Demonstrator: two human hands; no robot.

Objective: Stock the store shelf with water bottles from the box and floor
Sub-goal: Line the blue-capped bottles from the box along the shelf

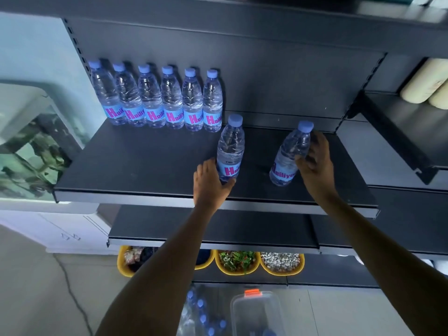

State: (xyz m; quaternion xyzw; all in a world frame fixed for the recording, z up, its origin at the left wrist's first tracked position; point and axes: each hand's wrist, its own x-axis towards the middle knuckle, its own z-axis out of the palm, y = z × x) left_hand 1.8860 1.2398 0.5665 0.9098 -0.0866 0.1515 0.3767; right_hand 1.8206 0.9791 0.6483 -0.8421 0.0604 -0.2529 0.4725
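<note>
A dark metal shelf (135,166) carries a back row of several clear water bottles (150,98) with blue caps and blue-pink labels. My left hand (211,183) grips the base of one more upright bottle (230,146) standing just right of that row's end. My right hand (315,161) wraps around another bottle (288,154), which leans left and rests on the shelf further right. Below, on the floor, a pack of more bottles (201,311) lies beside a clear plastic box (257,314) with an orange latch.
An aquarium (29,141) stands left of the shelf. A lower shelf (218,229) juts out beneath, with yellow bowls (237,263) of plants and gravel under it. Cream rolls (424,86) sit on the neighbouring shelf at the right. Another shelf hangs overhead.
</note>
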